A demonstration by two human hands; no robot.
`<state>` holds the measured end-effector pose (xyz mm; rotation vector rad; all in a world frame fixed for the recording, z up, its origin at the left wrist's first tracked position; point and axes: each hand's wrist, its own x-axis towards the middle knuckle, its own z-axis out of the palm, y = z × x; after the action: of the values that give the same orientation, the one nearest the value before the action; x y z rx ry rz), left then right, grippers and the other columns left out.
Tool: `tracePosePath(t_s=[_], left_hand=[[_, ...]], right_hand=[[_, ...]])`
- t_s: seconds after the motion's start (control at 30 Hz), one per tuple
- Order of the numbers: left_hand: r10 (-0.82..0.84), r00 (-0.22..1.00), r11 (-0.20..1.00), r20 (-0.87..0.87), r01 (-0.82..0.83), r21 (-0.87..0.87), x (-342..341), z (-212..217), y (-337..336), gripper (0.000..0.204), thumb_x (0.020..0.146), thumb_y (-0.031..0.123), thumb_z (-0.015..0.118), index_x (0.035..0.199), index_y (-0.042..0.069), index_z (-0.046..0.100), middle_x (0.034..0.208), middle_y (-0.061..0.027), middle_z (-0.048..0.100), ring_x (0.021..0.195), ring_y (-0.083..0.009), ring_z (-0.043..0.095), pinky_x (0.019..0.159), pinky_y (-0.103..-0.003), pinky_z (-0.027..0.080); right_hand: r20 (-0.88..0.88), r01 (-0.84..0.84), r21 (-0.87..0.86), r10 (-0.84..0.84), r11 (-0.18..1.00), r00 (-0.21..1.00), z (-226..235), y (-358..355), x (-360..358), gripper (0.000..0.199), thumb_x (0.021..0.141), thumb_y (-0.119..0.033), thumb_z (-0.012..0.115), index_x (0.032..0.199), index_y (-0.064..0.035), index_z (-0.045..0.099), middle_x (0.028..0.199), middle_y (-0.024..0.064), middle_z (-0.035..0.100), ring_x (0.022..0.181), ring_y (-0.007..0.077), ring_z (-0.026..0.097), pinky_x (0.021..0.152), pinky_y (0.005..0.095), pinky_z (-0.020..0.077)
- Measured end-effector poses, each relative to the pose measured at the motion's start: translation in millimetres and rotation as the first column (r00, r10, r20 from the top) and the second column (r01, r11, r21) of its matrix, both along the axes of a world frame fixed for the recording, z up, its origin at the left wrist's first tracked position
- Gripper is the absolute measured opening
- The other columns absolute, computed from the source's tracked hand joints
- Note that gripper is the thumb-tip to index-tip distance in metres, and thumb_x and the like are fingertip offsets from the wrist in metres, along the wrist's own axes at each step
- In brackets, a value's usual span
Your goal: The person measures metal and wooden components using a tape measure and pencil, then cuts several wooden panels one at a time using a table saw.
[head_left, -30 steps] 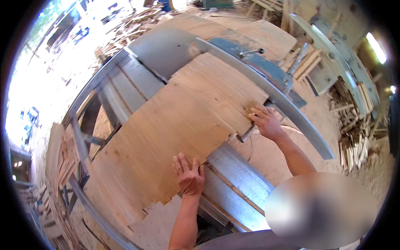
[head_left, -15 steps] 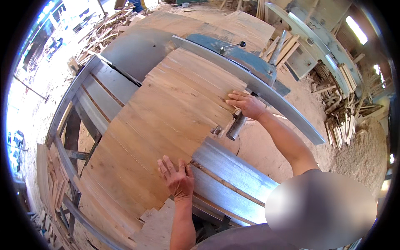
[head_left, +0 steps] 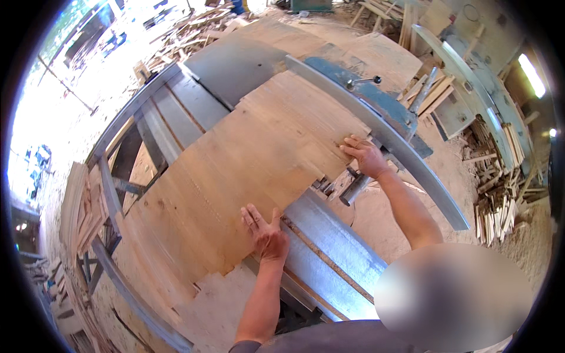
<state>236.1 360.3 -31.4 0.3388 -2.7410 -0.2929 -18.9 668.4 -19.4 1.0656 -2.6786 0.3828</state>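
Wood panel [head_left: 247, 167] touched by open left hand [head_left: 266, 235], right hand [head_left: 365, 156]; right's grip unclear.
Could be skewed by uneven pressure.

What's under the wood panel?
Grooved metal table shows past the panel's near and far edges; a bar's end shows below the right hand. Whatever lies directly beneath the panel is covered.

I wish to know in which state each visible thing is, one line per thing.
Wooden panel: lying flat, edges stepped
Left hand: open, palm down on the panel
Right hand: palm down at the panel's right edge, thumb unclear
Grooved metal table: partly covered
Metal fence: upright beside the panel
Wood offcuts: piled loosely
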Motion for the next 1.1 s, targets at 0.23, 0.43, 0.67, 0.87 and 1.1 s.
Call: tracePosePath(t_s=[0.23, 0.43, 0.67, 0.87, 1.1], left_hand=[[0.000, 0.999, 0.998, -0.045, 0.003, 0.069, -4, -2, 5, 0.039, 0.082, 0.007, 0.063, 0.119, 0.015, 0.073, 0.151, -0.0410, 0.034, 0.143, -0.0571, 0.030, 0.120, -0.058, 0.025], [0.002, 0.998, 0.998, -0.056, 0.001, 0.067, -2, -8, 3, 0.042, 0.078, 0.007, 0.062, 0.118, 0.015, 0.073, 0.152, -0.0411, 0.033, 0.144, -0.0564, 0.028, 0.120, -0.058, 0.024], [0.000, 0.998, 0.996, -0.068, 0.007, 0.092, -5, -9, 5, 0.042, 0.079, 0.007, 0.061, 0.117, 0.015, 0.075, 0.153, -0.0415, 0.032, 0.145, -0.0562, 0.028, 0.121, -0.058, 0.023], [0.003, 0.997, 0.997, -0.073, 0.002, 0.078, -3, -13, 5, 0.040, 0.080, 0.007, 0.062, 0.117, 0.015, 0.075, 0.153, -0.0404, 0.033, 0.145, -0.0562, 0.028, 0.121, -0.058, 0.022], [-0.017, 0.999, 0.996, -0.048, 0.021, 0.084, -3, 0, 13, 0.040, 0.078, 0.003, 0.064, 0.115, 0.014, 0.075, 0.152, -0.0375, 0.037, 0.143, -0.0567, 0.030, 0.120, -0.059, 0.024]], right_hand=[[0.085, 0.015, -0.015, -0.013, 1.000, 0.996, -5, 9, 1, 0.067, 0.075, 0.014, 0.054, 0.128, -0.0227, 0.071, 0.144, 0.0068, 0.060, 0.139, 0.0283, 0.050, 0.112, 0.0384, 0.0456], [0.091, 0.013, -0.072, -0.007, 0.997, 0.996, -6, 3, 1, 0.063, 0.076, 0.014, 0.057, 0.126, -0.0210, 0.072, 0.141, 0.0082, 0.062, 0.138, 0.0294, 0.051, 0.113, 0.0386, 0.0451], [0.096, 0.034, -0.037, -0.030, 0.999, 0.995, 2, 5, 1, 0.060, 0.069, -0.008, 0.083, 0.126, -0.0212, 0.072, 0.142, 0.0086, 0.061, 0.138, 0.0301, 0.051, 0.113, 0.0392, 0.0445], [0.169, 0.031, -0.075, -0.018, 0.997, 0.985, 12, -4, 7, 0.062, 0.067, -0.007, 0.084, 0.126, -0.0207, 0.072, 0.141, 0.0082, 0.062, 0.137, 0.0300, 0.051, 0.114, 0.0387, 0.0441], [0.142, 0.032, -0.103, -0.017, 0.994, 0.990, -6, 9, -6, 0.073, 0.065, 0.018, 0.054, 0.125, -0.0202, 0.073, 0.142, 0.0088, 0.061, 0.139, 0.0293, 0.050, 0.116, 0.0371, 0.0416]])
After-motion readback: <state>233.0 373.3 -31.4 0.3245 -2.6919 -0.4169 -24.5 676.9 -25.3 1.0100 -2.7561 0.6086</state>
